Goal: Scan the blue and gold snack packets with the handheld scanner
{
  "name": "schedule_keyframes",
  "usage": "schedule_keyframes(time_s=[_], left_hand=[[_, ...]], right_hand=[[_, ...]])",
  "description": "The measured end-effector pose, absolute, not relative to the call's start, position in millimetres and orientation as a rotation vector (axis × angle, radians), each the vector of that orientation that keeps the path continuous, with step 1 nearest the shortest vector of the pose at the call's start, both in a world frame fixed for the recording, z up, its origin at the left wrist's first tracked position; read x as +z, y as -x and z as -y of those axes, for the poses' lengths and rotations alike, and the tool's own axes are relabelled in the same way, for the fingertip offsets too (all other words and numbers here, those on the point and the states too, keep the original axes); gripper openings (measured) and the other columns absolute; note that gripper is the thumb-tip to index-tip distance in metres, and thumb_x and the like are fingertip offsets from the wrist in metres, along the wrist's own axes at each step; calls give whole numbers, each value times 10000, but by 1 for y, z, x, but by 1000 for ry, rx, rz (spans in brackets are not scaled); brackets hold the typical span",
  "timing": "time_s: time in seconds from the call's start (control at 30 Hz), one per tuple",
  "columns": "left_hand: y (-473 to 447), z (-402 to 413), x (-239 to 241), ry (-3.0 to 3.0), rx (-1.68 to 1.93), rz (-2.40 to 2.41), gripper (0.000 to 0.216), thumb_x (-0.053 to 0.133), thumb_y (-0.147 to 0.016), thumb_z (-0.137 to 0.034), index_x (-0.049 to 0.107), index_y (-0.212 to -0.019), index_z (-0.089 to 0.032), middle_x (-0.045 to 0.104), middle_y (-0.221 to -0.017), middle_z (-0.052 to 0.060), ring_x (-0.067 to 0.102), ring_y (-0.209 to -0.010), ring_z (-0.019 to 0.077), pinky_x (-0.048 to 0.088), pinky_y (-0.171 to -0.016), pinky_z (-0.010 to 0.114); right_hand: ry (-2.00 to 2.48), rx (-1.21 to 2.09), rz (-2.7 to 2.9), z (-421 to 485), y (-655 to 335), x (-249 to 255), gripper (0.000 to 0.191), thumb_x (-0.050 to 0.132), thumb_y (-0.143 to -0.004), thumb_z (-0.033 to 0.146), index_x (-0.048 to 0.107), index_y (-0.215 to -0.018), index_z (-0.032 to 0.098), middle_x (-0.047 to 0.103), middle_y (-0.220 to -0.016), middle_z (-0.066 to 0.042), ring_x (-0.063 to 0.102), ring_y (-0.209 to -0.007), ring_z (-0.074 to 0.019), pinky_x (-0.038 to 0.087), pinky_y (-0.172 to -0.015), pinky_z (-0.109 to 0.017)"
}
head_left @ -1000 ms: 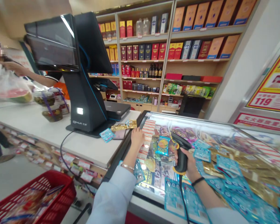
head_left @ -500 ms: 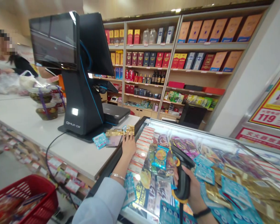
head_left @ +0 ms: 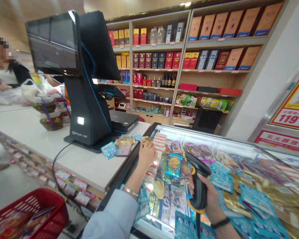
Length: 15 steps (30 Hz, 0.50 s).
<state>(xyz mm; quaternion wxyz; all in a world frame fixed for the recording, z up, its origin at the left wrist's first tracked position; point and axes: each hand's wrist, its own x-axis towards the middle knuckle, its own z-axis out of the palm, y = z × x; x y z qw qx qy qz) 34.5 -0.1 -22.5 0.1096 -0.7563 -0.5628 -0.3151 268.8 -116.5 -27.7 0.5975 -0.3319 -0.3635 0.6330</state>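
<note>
My right hand (head_left: 209, 200) is closed round a black and yellow barcode scanner (head_left: 198, 184), held above the glass top of a display case (head_left: 239, 146). My left hand (head_left: 147, 153) rests at the case's left edge, its fingers pinched on a small gold packet (head_left: 146, 139). More gold and blue packets (head_left: 109, 150) lie beside it on the white counter (head_left: 40, 136). Blue and gold packets (head_left: 254, 199) are strewn over the glass to the right of the scanner.
A black checkout terminal (head_left: 87, 79) with two screens stands on the counter, a cable hanging from it. Jars of pickles (head_left: 51, 114) sit behind it. A person (head_left: 5, 76) stands at far left with a plastic bag. A red basket (head_left: 35, 215) is below. Stocked shelves (head_left: 189, 66) line the back wall.
My left hand has closed on a gold packet and lifted it slightly toward the case. The scanner hand has dropped a little. The person at left has lowered the bag.
</note>
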Motion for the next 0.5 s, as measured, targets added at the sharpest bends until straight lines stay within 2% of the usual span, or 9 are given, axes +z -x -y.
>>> schedule_keyframes(time_s=[0.1, 0.2, 0.27, 0.37, 0.5], left_hand=[[-53, 9, -18, 2280, -903, 1532, 257, 473, -900, -289, 688, -991, -182, 686, -1047, 112, 555, -1110, 268, 317, -1122, 465], [-61, 10, -24, 2187, -860, 1673, 240, 450, -915, -245, 637, -1032, -149, 655, -1040, 125, 565, -1062, 258, 409, -1008, 418], [-60, 6, -33, 2109, -842, 1811, 285, 509, -901, -276, 596, -1121, -116, 633, -1135, 156, 551, -1109, 282, 410, -998, 430], [-58, -1, -47, 2092, -827, 1930, 464, 605, -863, -396, 552, -1207, -90, 578, -1281, 203, 505, -1214, 321, 352, -1066, 463], [-58, -9, -59, 2162, -805, 2028, 503, 637, -839, -460, 568, -1183, -99, 603, -1249, 206, 519, -1209, 326, 334, -1078, 468]], right_hand=[[764, 1465, 844, 117, -268, -27, 391, 777, -658, 517, 620, -834, 205, 566, -508, 25, 507, -378, -122, 415, -364, -220], [758, 1459, 830, 117, -268, -27, 396, 778, -656, 504, 633, -867, 203, 561, -508, 33, 503, -376, -117, 432, -372, -223], [768, 1455, 827, 117, -269, -27, 393, 773, -660, 502, 636, -866, 197, 562, -511, 31, 508, -382, -120, 439, -374, -226], [784, 1440, 829, 117, -270, -26, 391, 764, -668, 505, 634, -862, 192, 563, -513, 29, 507, -382, -121, 432, -365, -223], [776, 1429, 830, 116, -269, -26, 389, 765, -669, 501, 628, -873, 199, 564, -511, 34, 500, -375, -113, 427, -362, -210]])
